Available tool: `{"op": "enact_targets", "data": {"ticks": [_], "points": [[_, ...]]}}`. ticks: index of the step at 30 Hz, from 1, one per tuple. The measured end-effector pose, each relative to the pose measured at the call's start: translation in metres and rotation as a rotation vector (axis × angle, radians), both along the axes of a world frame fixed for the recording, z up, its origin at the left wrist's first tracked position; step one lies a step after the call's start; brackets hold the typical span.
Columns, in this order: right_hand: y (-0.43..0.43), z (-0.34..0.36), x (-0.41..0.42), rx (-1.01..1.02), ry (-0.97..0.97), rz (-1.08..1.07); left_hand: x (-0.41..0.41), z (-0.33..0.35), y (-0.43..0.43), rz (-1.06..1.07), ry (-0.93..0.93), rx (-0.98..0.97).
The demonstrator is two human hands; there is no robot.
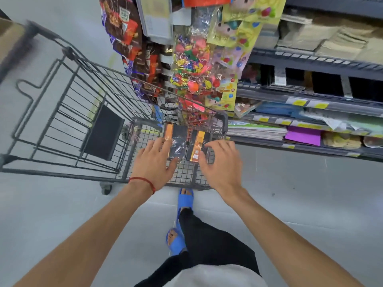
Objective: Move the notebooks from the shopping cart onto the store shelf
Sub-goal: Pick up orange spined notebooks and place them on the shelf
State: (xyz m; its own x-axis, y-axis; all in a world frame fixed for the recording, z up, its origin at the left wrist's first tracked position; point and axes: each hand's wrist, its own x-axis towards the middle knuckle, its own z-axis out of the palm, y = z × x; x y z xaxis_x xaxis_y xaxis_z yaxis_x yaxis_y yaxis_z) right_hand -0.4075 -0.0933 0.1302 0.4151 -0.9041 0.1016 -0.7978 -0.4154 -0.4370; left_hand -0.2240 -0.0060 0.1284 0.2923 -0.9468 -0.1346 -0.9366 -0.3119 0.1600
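**A:** While both arms reach in from the bottom of the frame, where do the notebooks sit?

**B:** They lie flat at the centre, on the wire floor of the shopping cart [225, 123], side by side. The left notebook [177, 139] and the right notebook [199, 149] are both black with an orange band and shiny plastic wrap.

**A:** And the hands?

**B:** The left hand [155, 160] is spread, fingers straight, its fingertips over the near edge of the left notebook. The right hand [219, 162] has loosely curved fingers above the right notebook and grips nothing. I cannot tell whether either hand touches a cover.

**A:** What about the shelf?

**B:** The store shelf [310, 98] fills the right side of the frame, with stacked paper goods and yellow price tags. Hanging packets [192, 65] dangle at upper centre, just beyond the cart.

**A:** Anything else?

**B:** A red string [143, 180] circles the left wrist, and blue sandals [185, 200] show at lower centre.
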Motion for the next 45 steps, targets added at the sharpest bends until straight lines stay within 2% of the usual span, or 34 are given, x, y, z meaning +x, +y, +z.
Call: {"op": "enact_targets", "data": {"ticks": [8, 11, 15, 23, 28, 31, 40, 45], "points": [[-0.041, -0.066, 0.065, 0.156, 0.072, 0.005, 0.059, -0.048, -0.039, -0.024, 0.004, 0.118], [-0.047, -0.094, 0.082, 0.206, 0.089, -0.014, 0.073, -0.074, -0.051, 0.008, 0.063, 0.153], [-0.052, -0.135, 0.098, 0.28, 0.099, -0.094, 0.094, -0.123, -0.062, 0.009, 0.138, 0.245], [-0.052, -0.218, 0.119, 0.293, 0.201, -0.168, 0.121, -0.241, -0.09, 0.034, 0.269, 0.434], [-0.053, -0.248, 0.12, 0.271, 0.228, -0.185, 0.119, -0.31, -0.112, 0.289, 0.482, 0.42], [-0.053, -0.256, 0.122, 0.268, 0.22, -0.198, 0.117, -0.331, -0.118, 0.376, 0.496, 0.393], [-0.051, -0.264, 0.138, 0.245, 0.262, -0.144, 0.135, -0.34, -0.11, 0.448, 0.551, 0.259], [-0.051, -0.264, 0.143, 0.242, 0.327, -0.111, 0.147, -0.327, -0.104, 0.566, 0.773, 0.204]]}}
